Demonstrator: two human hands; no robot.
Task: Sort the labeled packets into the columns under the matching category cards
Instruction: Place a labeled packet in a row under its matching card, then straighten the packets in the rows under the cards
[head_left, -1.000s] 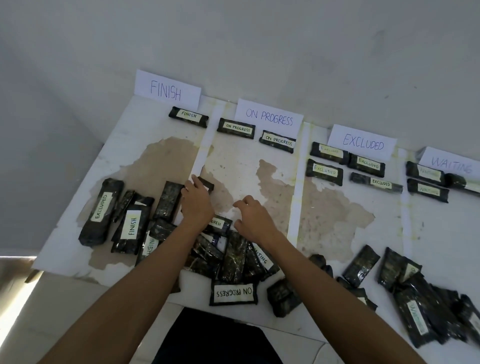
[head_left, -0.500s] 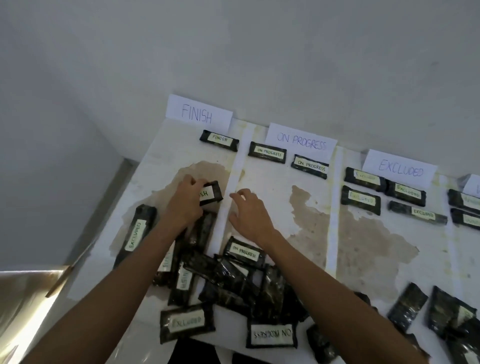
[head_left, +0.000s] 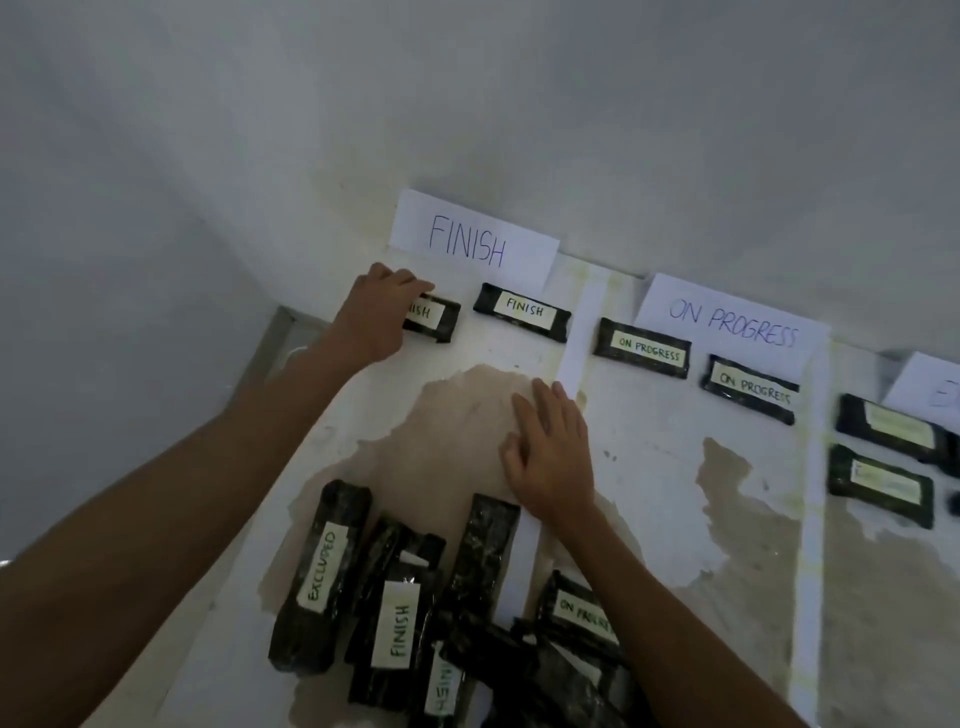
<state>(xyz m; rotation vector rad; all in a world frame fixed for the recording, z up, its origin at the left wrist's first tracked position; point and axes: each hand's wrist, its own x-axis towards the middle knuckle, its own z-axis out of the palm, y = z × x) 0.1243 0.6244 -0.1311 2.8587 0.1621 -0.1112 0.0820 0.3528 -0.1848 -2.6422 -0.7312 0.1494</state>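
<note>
Under its matching white paper FINISH card, the left hand curls its fingers round a black labelled packet; the right hand lies flat.

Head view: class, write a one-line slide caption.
Left hand holds a black FINISH-labelled packet under the white paper FINISH card; right hand open over the stained white table.

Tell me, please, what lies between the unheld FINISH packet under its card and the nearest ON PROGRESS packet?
A white divider strip, shown in the head view.

Packet now under card (left hand)
</note>
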